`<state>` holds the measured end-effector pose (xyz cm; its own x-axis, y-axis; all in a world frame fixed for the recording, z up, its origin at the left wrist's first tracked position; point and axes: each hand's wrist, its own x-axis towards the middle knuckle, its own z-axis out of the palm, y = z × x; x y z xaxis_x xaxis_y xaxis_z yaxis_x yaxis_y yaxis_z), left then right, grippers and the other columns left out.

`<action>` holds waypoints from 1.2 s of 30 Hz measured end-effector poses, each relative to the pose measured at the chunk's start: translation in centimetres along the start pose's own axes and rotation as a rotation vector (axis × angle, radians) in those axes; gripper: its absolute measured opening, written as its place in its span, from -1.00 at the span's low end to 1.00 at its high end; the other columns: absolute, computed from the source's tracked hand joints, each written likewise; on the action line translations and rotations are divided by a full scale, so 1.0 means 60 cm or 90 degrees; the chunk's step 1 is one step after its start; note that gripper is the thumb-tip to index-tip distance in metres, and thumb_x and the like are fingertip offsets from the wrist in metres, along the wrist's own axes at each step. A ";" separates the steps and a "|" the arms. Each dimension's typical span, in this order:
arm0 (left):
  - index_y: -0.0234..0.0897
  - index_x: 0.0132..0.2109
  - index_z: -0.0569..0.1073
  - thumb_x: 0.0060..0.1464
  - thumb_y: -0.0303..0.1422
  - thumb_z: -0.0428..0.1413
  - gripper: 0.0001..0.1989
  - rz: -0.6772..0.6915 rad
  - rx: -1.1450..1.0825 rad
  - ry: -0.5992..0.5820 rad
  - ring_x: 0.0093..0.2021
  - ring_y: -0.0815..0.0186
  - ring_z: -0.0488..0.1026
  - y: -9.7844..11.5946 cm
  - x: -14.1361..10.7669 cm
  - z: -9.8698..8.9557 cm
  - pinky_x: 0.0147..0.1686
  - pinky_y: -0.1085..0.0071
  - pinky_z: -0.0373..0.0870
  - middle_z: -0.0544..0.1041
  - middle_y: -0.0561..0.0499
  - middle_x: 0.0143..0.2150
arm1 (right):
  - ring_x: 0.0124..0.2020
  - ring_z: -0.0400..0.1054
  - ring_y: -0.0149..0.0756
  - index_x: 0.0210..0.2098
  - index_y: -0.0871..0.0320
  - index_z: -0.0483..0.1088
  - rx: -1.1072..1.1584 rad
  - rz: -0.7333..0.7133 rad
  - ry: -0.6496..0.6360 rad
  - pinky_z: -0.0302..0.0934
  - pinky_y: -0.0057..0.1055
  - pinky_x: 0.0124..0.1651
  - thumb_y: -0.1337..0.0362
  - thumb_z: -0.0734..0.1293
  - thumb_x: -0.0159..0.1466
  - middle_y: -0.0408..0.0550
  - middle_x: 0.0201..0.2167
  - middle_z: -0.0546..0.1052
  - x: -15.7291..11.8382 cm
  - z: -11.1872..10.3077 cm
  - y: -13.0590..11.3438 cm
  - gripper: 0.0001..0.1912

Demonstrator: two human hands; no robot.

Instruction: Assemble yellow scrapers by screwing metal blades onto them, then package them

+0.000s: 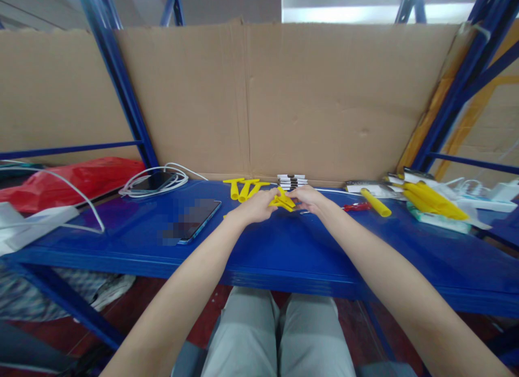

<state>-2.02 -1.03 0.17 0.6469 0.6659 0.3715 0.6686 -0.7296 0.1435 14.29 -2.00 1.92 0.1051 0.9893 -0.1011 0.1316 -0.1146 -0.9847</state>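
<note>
Over the middle of the blue table, my left hand [259,205] is closed on a yellow T-shaped plastic piece [285,200]. From the other side, my right hand [308,197] pinches at that piece's right edge; its fingertips are partly hidden. Several similar yellow T-shaped pieces [244,190] lie just behind my left hand. A small stack of black-and-white strips [292,181] sits beyond both hands, near the cardboard. To the right of my right wrist is a red-handled tool [357,206], with a yellow tube [376,203] beside it.
A phone [200,220] lies left of my left forearm. Farther left are a coiled white cable [178,178] and a red bag [77,180]. Bagged yellow parts [436,201] and a white power strip [486,203] occupy the right end. Cardboard [324,101] walls the back.
</note>
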 end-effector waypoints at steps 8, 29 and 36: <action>-0.28 0.04 0.33 0.09 -0.47 0.01 -0.66 0.009 0.014 -0.009 0.08 0.18 0.36 0.002 0.000 -0.002 0.07 0.23 0.24 0.44 -0.12 0.06 | -0.60 0.31 -0.44 -0.55 0.24 0.32 -0.035 -0.021 -0.011 0.29 -0.48 -0.47 0.56 0.35 0.06 -0.16 -0.70 0.41 0.004 -0.003 0.002 -0.83; -0.33 -0.09 0.45 0.10 -0.48 0.01 -0.76 0.017 0.037 -0.007 0.02 0.19 0.39 0.011 -0.001 -0.010 0.03 0.24 0.27 0.48 -0.12 -0.01 | -0.65 0.29 -0.47 -0.53 0.23 0.31 0.033 0.012 -0.083 0.24 -0.53 -0.48 0.63 0.28 0.08 -0.18 -0.71 0.42 0.007 -0.009 0.001 -0.79; -0.31 -0.06 0.41 0.09 -0.50 0.01 -0.74 0.028 0.025 -0.013 0.04 0.19 0.37 0.012 -0.003 -0.007 0.03 0.24 0.27 0.46 -0.13 0.02 | -0.60 0.35 -0.46 -0.39 0.27 0.37 0.051 0.071 -0.201 0.27 -0.51 -0.39 0.62 0.20 0.18 -0.12 -0.62 0.49 0.009 -0.023 0.003 -0.80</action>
<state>-1.83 -1.76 0.61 0.6837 0.6364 0.3572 0.6524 -0.7523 0.0915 15.74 -1.62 1.88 -0.1976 0.9517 -0.2351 0.0571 -0.2283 -0.9719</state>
